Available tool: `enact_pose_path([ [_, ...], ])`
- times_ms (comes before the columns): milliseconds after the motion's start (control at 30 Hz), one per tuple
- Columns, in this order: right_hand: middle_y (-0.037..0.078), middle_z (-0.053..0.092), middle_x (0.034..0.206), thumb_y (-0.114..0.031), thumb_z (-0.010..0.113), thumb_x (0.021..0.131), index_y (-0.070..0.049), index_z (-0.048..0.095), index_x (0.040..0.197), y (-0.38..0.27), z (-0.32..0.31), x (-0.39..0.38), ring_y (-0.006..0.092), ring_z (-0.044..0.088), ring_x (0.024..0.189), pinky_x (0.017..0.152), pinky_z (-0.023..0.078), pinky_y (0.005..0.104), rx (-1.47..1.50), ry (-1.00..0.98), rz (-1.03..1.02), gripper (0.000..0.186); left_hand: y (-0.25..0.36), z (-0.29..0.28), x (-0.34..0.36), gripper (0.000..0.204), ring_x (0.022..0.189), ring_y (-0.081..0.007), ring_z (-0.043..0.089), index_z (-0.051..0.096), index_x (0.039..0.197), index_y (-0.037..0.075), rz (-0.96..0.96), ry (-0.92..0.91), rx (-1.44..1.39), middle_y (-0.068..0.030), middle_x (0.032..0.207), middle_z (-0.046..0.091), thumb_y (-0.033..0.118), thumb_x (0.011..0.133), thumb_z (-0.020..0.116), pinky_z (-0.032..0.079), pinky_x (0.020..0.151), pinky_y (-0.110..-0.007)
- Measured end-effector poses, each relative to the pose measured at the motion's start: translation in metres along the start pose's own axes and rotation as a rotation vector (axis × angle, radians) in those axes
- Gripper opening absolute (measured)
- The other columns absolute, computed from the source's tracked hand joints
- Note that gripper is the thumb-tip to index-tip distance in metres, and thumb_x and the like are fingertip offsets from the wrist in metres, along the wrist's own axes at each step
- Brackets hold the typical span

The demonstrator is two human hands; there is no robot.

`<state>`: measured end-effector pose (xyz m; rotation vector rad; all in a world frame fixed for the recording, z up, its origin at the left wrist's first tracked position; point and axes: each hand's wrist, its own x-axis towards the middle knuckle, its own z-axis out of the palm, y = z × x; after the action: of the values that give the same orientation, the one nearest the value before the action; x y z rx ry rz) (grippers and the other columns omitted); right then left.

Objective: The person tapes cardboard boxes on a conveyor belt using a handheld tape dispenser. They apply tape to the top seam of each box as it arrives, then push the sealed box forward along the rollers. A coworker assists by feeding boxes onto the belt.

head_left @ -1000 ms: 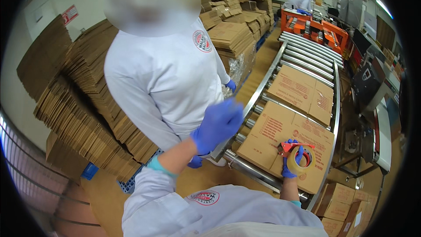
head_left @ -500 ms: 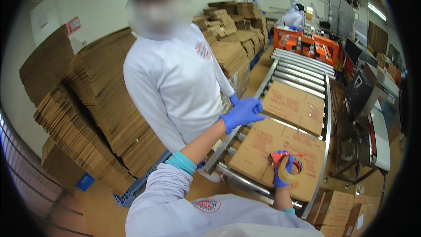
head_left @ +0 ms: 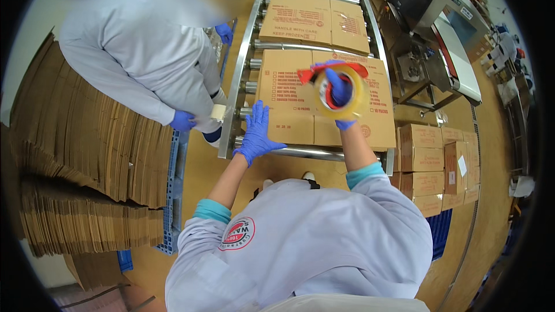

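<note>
A flat-topped cardboard box (head_left: 292,112) with red print lies on the roller conveyor, close in front of me. My left hand (head_left: 256,138), in a blue glove, rests with fingers spread at the near left corner of this box. In my right hand (head_left: 340,88), also blue-gloved, is a tape dispenser (head_left: 362,93) with a red frame and a roll of yellowish clear tape. It is held over the right half of the box; whether it touches the cardboard I cannot tell. Farther along the rollers sits a second, similar box (head_left: 299,18).
The conveyor's metal side rail (head_left: 376,37) runs along the right. To the left stands a co-worker (head_left: 144,52) in white with blue gloves, beside stacked flat cardboard (head_left: 98,156) on a blue pallet (head_left: 171,196). At right are a machine (head_left: 454,20) and packed boxes (head_left: 422,156).
My view has tipped down toward the near box. My left hand has come back from beside the co-worker to the box's left corner. The tape dispenser stays in my right hand.
</note>
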<state>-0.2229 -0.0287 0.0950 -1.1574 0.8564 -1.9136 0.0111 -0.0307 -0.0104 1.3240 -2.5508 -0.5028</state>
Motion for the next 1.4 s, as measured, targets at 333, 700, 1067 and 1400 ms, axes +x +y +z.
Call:
enact_pose_path([
  [333, 0.011, 0.062, 0.081, -0.036, 0.047, 0.087, 0.001, 0.06, 0.093, 0.145, 0.022, 0.03, 0.0226, 0.062, 0.072, 0.069, 0.052, 0.0348, 0.212, 0.18, 0.554, 0.04, 0.004, 0.006, -0.005, 0.136, 0.135, -0.0363, 0.0, -0.001, 0.137, -0.007, -0.03, 0.11, -0.12, -0.0269, 0.144, -0.001, 0.063, 0.048, 0.073, 0.005, 0.106, -0.052],
  [700, 0.014, 0.06, 0.072, -0.022, 0.044, 0.088, 0.003, 0.057, 0.08, 0.115, 0.032, -0.049, 0.0231, 0.062, 0.063, 0.061, 0.053, 0.0347, -0.026, 0.152, 0.432, 0.029, 0.0, 0.018, -0.007, 0.13, 0.136, -0.0357, -0.004, -0.001, 0.137, -0.008, -0.044, 0.08, -0.01, -0.0263, 0.144, -0.003, 0.064, 0.054, 0.068, -0.001, 0.101, -0.061],
  [1067, 0.006, 0.062, 0.073, -0.026, 0.049, 0.086, -0.004, 0.059, 0.087, 0.06, 0.042, -0.011, 0.0188, 0.062, 0.062, 0.054, 0.051, 0.0307, 0.066, -0.069, 0.759, 0.024, -0.005, 0.022, -0.006, 0.131, 0.136, -0.0341, -0.005, -0.004, 0.137, -0.007, -0.034, 0.094, -0.08, -0.0251, 0.145, -0.004, 0.068, 0.055, 0.066, 0.0, 0.103, -0.058],
  [1400, 0.01, 0.062, 0.08, -0.016, 0.059, 0.08, -0.006, 0.057, 0.093, 0.058, 0.029, -0.013, 0.0222, 0.062, 0.076, 0.067, 0.051, 0.0352, 0.218, -0.071, 0.901, 0.017, 0.006, 0.015, -0.002, 0.129, 0.135, -0.0369, 0.002, 0.002, 0.138, -0.006, -0.083, -0.008, -0.022, -0.0264, 0.144, 0.001, 0.065, 0.053, 0.069, 0.007, 0.103, -0.058],
])
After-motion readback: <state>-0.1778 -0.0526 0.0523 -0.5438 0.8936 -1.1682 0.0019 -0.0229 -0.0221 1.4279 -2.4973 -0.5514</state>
